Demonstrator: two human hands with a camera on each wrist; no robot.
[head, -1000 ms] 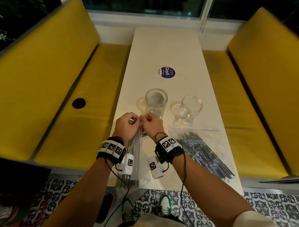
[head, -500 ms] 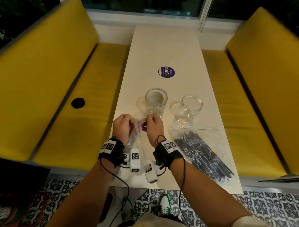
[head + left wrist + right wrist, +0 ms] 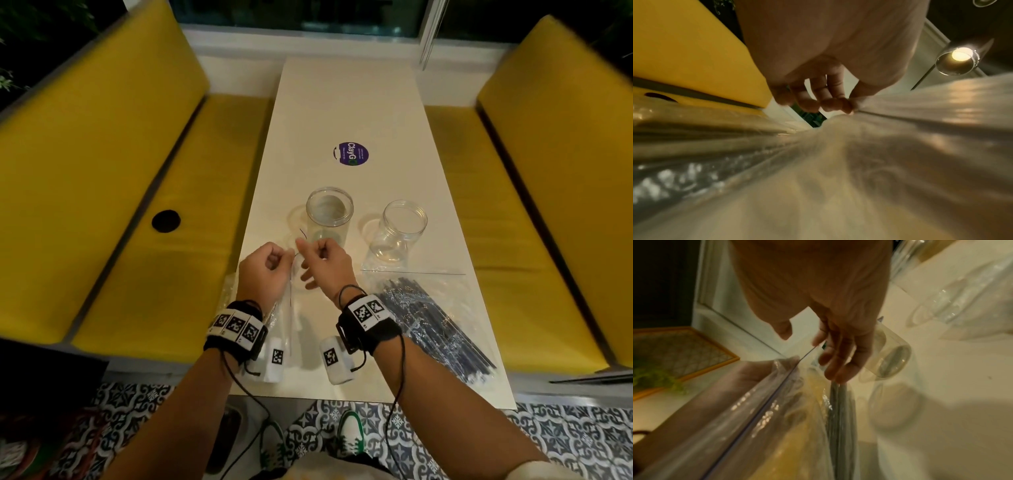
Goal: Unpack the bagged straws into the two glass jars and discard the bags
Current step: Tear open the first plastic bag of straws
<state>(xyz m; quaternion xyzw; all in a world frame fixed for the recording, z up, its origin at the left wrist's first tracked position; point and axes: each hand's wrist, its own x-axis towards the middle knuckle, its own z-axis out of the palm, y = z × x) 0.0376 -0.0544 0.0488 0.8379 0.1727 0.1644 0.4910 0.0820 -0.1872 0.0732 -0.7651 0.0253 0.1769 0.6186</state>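
A clear bag (image 3: 286, 308) of straws is held up over the table's (image 3: 346, 102) near left part, its lower end reaching toward the near edge. The top edge of the bag is pinched by the left hand (image 3: 269, 270); in the left wrist view the fingertips (image 3: 835, 104) are seen pressed together with the thumb on the plastic film. The other side of the bag mouth is pinched by the right hand (image 3: 323, 260) between thumb and forefinger, with the remaining fingers (image 3: 838, 369) hanging loosely spread. A thin dark strip (image 3: 764, 402), apparently the bag's seal line, is seen running along the plastic in the right wrist view. Contents of this bag are pale and hard to make out; blurred.

A straight-sided glass jar (image 3: 329, 216) is stood upright just beyond the hands, near the table's middle. A second glass jar (image 3: 399, 229), rounded with a narrower neck, is stood to its right, apart from it. Both are seen without straws in them.

A second bag (image 3: 442, 329) with dark straws is laid flat at the near right corner, its far edge just beside the rounded jar.

A purple round sticker (image 3: 350, 155) is seen on the table beyond the jars. Yellow benches (image 3: 102, 171) are set along both long edges.
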